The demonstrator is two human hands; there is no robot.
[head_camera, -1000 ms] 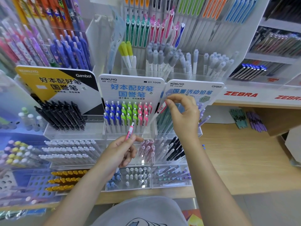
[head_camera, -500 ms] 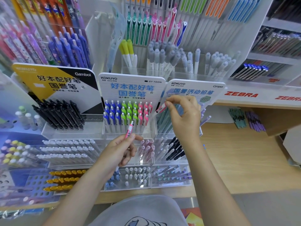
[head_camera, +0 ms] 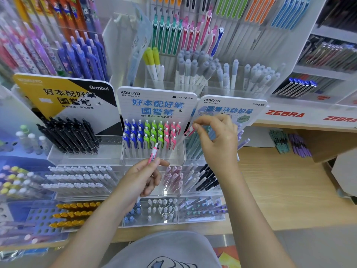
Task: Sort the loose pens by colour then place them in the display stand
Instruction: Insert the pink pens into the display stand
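Because the pink column of the display stand [head_camera: 154, 140] is already packed tight against its neighbours, the likeliest slip is the incoming pen catching a clip of a seated pink pen and tipping it, or sliding into a green slot beside it and spoiling the colour order. A second risk, as I judge it, comes from the angle: the right hand [head_camera: 218, 144] holds its pink pen [head_camera: 189, 131] slanted, tip low toward the stand's right edge, so a push along that line could jam it against the clear wall instead of dropping it into a hole. That hand pinches the pen's upper end between thumb and forefinger, the other fingers loosely curled above. The left hand [head_camera: 141, 178] grips another pink pen [head_camera: 153, 154] upright between thumb and curled fingers, just in front of the stand's lower row and not touching it; held so loosely near its middle, it could swing and knock the front pens while attention is on the other side.
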